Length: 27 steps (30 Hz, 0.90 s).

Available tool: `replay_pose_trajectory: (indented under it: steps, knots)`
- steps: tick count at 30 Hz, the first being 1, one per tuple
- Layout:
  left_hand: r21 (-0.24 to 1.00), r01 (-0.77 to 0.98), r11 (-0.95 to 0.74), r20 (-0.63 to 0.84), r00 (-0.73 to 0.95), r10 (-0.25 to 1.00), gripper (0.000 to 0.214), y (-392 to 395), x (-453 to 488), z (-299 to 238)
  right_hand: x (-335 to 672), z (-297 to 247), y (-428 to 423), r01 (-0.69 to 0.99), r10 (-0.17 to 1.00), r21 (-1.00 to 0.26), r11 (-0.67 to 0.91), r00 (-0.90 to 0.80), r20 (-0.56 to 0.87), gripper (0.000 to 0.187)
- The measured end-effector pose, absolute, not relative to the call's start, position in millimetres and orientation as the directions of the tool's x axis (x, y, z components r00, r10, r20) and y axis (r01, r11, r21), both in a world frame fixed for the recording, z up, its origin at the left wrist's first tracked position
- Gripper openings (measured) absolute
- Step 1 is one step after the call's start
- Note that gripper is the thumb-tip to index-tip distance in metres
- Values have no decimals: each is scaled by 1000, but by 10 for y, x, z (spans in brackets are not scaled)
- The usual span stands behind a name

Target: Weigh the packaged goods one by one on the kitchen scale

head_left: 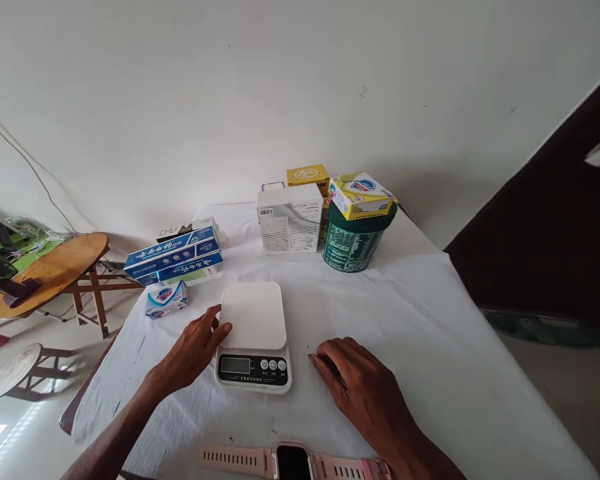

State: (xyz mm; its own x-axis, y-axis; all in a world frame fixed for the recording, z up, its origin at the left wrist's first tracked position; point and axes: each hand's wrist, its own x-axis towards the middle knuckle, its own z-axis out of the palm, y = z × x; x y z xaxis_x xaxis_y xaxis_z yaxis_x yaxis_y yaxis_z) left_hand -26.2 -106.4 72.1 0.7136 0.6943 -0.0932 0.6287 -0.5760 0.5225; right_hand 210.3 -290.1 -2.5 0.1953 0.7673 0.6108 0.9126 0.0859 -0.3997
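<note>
Steadying the scale [254, 337] by the worktop's [430, 320] near edge: left hand [195, 350] loosely open against its left side, right hand [360, 387] flat and empty beside it, platform bare, boxes [290, 219] untouched at far edge.

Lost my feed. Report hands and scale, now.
Left hand open, touching the scale at its left edge. Right hand open, resting on the tablecloth, off the scale. Platform bare. Soap box nearby, apart.
</note>
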Motion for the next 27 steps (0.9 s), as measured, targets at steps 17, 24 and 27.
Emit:
replay_pose_trajectory:
  steps: [17,24,27]
  knots:
    - [351,488,-799,163,809,565,56,-972,389,1275,2204,41,-2928,652,718,-755,-63,555,420,22]
    - [-211,75,-975,344,939,-2,78,-688,2005,2057,2220,36,-2916,663,735,-745,-72,541,409,20]
    - [-319,-14,-948,224,970,-90,82,-590,2558,2141,2213,42,-2931,671,739,-738,-75,534,411,17]
